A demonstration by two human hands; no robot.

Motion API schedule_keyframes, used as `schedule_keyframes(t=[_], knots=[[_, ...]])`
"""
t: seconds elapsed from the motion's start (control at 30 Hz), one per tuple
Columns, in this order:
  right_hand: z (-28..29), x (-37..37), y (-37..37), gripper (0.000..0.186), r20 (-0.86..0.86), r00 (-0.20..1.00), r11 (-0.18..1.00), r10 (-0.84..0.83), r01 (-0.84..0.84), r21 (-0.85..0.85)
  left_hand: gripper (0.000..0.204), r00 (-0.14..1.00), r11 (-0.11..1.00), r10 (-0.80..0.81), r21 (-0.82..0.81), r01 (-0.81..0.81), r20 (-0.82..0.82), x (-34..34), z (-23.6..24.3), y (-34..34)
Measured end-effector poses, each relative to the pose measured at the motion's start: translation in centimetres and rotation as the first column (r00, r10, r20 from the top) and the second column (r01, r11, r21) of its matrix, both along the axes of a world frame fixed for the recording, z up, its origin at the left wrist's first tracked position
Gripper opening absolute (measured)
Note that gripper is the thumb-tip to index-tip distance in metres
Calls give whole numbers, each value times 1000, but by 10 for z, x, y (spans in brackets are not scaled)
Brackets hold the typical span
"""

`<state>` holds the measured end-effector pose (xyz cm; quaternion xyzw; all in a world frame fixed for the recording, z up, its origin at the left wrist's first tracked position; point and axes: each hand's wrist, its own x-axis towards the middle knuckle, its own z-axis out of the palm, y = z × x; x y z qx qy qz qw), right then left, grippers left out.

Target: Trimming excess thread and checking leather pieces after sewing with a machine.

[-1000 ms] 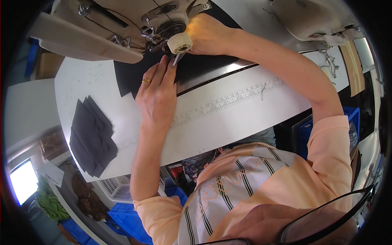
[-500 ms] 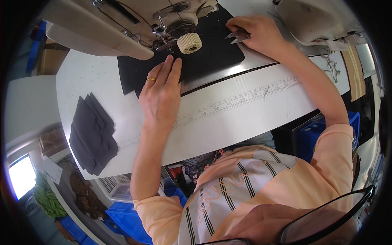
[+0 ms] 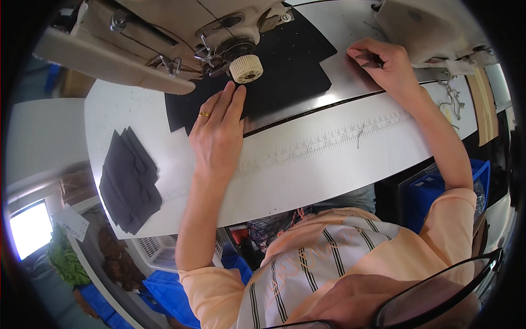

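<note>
Black fabric (image 3: 285,88) lies under the head of a sewing machine (image 3: 164,33), which hides part of it and the needle area. My left hand (image 3: 219,129), with a gold ring, rests on the fabric's near edge just below the machine's cream dial (image 3: 246,69). Its fingers are stretched out flat. To the right of the fabric, over the metal bed, my right hand (image 3: 390,66) is closed around small dark thread snips (image 3: 368,58). Their blades point left, apart from the fabric.
A stack of dark fabric pieces (image 3: 130,181) lies at the table's left. A printed ruler scale (image 3: 312,148) runs along the white tabletop (image 3: 274,192). Loose threads (image 3: 452,98) lie at the right. Blue bins (image 3: 170,293) and a white basket (image 3: 156,249) stand below the table edge.
My right hand has moved right, away from the fabric's edge, with the snips still in it. My left hand stays on the fabric. The whole view has shifted slightly.
</note>
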<state>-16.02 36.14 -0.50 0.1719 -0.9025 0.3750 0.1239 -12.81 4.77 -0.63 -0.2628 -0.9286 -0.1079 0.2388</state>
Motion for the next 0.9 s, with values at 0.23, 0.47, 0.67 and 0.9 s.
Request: schedule_keyframes(t=[0.23, 0.47, 0.67, 0.9], knots=[[6, -1, 3, 12, 52, 999, 1000, 14, -15, 12, 51, 998, 999, 33, -1, -33, 60, 1, 2, 1], [8, -3, 4, 17, 155, 988, 999, 2, -8, 37, 49, 1000, 999, -1, -34, 1, -5, -1, 1, -1], [-1, -7, 6, 16, 14, 1000, 999, 25, -25, -25, 50, 997, 999, 35, -22, -33, 70, 1, 4, 1], [8, -6, 9, 22, 230, 973, 1000, -5, 0, 21, 50, 1000, 998, 5, -57, -5, 4, -1, 6, 3]])
